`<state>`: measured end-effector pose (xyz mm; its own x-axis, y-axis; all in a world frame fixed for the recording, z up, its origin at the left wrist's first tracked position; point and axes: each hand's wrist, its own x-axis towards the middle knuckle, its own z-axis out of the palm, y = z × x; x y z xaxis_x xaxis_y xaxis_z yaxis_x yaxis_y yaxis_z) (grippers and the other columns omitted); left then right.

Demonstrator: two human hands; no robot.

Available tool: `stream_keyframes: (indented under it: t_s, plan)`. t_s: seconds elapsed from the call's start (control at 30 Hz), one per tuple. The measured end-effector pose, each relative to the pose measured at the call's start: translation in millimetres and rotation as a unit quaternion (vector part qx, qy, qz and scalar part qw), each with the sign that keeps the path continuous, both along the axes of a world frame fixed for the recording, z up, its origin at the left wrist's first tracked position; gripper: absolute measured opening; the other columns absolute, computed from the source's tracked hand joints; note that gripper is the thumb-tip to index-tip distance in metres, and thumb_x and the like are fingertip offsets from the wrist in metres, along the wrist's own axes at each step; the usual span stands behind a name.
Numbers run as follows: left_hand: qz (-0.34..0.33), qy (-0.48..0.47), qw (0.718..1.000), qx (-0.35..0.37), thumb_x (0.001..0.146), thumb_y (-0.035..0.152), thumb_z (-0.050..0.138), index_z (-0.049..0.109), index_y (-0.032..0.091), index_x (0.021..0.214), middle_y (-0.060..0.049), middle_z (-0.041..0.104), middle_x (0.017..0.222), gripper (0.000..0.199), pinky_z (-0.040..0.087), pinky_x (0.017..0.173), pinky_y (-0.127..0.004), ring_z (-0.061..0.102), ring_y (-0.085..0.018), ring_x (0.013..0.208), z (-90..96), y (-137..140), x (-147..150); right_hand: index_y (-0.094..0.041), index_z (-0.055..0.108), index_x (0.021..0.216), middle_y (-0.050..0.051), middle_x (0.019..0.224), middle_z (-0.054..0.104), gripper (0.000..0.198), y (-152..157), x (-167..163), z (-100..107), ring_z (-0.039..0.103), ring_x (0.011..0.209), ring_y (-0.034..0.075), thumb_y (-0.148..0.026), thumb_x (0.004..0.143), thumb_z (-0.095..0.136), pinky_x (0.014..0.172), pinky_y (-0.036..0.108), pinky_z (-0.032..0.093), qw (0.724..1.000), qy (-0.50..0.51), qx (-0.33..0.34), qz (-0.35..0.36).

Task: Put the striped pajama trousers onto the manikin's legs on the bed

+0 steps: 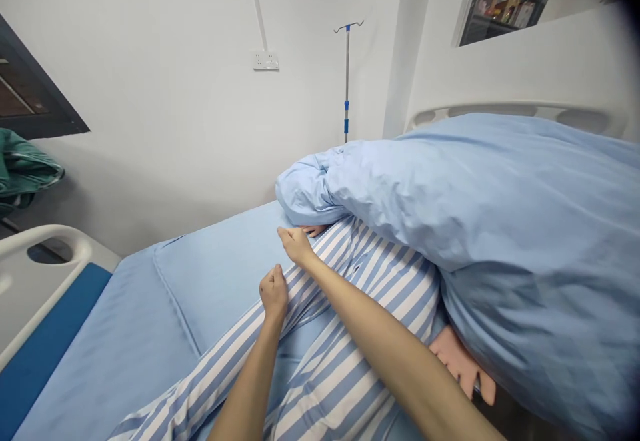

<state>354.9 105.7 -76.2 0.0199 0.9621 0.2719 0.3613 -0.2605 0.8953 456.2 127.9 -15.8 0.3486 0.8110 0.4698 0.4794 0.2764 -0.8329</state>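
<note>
Striped blue-and-white trousers [395, 281] clothe a figure lying on the bed, legs stretched towards the lower left. Above one trouser leg, my left hand [274, 292] is closed in a fist, thumb side up, with nothing seen in it. Slightly farther off, my right hand [296, 244] is also closed, near that leg's upper outer side, and shows nothing held. Whether either fist touches the cloth is unclear. A light blue quilt [500, 194] is folded back over the figure's upper body. One pinkish hand [463, 361] of the figure sticks out beneath it; the other is mostly hidden behind my right hand.
The blue mattress [215, 281] runs to a pale footboard [45, 241] at left. A headboard [520, 107] rises behind the quilt. By the wall stands a drip stand [347, 74]. Green cloth [25, 167] hangs at far left. A wall socket [266, 61] is above the bed.
</note>
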Motion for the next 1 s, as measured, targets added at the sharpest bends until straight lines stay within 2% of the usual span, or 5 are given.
stream_keyframes:
  t_s: [0.27, 0.43, 0.73, 0.87, 1.0]
  plan:
    - [-0.036, 0.023, 0.999, 0.006, 0.067, 0.03, 0.044, 0.023, 0.02, 0.045, 0.006, 0.02, 0.045, 0.033, 0.021, 0.048, -0.023, 0.024, -0.008, 0.047, 3.0, -1.6, 2.9, -0.016, 0.043, 0.049, -0.001, 0.048, 0.04, 0.048, -4.0, 19.6, -41.6, 0.033, 0.051, 0.009, -0.043, 0.085, 0.027, 0.05, 0.024, 0.02, 0.989, -0.099, -0.074, -0.082]
    - [-0.071, 0.0, 0.996, -0.05, 0.064, 0.03, 0.045, 0.028, 0.019, 0.045, 0.007, 0.024, 0.044, 0.028, 0.022, 0.046, -0.021, 0.025, -0.007, 0.046, 14.4, -1.4, -14.1, -0.016, 0.047, 0.051, -0.001, 0.049, 0.043, 0.052, -4.8, 19.5, -44.5, 0.034, 0.05, 0.009, -0.045, 0.086, 0.022, 0.05, 0.023, 0.021, 0.986, -0.121, -0.08, -0.081]
    - [0.081, -0.011, 0.994, -0.068, 0.064, 0.035, 0.05, 0.03, 0.019, 0.044, 0.007, 0.026, 0.041, 0.033, 0.021, 0.042, -0.021, 0.024, -0.006, 0.043, 41.9, -16.4, -194.0, -0.016, 0.047, 0.05, 0.001, 0.048, 0.045, 0.052, -4.8, 19.2, -46.9, 0.035, 0.048, 0.01, -0.045, 0.086, 0.022, 0.05, 0.025, 0.02, 0.982, -0.146, -0.081, -0.089]
    - [0.131, -0.03, 0.981, -0.137, 0.067, 0.039, 0.046, 0.029, 0.02, 0.043, 0.007, 0.023, 0.038, 0.035, 0.021, 0.04, -0.022, 0.022, -0.007, 0.039, 23.1, -34.1, -244.6, -0.016, 0.045, 0.05, 0.002, 0.049, 0.046, 0.051, -3.9, 18.9, -47.4, 0.037, 0.049, 0.011, -0.045, 0.086, 0.023, 0.05, 0.025, 0.019, 0.98, -0.158, -0.089, -0.087]
    - [0.127, 0.018, 0.98, -0.15, 0.067, 0.04, 0.047, 0.03, 0.02, 0.046, 0.007, 0.024, 0.041, 0.033, 0.023, 0.042, -0.022, 0.025, -0.008, 0.041, -0.6, -42.5, -254.2, -0.016, 0.046, 0.05, 0.003, 0.051, 0.048, 0.051, -1.5, 19.1, -46.4, 0.038, 0.049, 0.011, -0.045, 0.085, 0.023, 0.049, 0.025, 0.019, 0.977, -0.17, -0.101, -0.083]
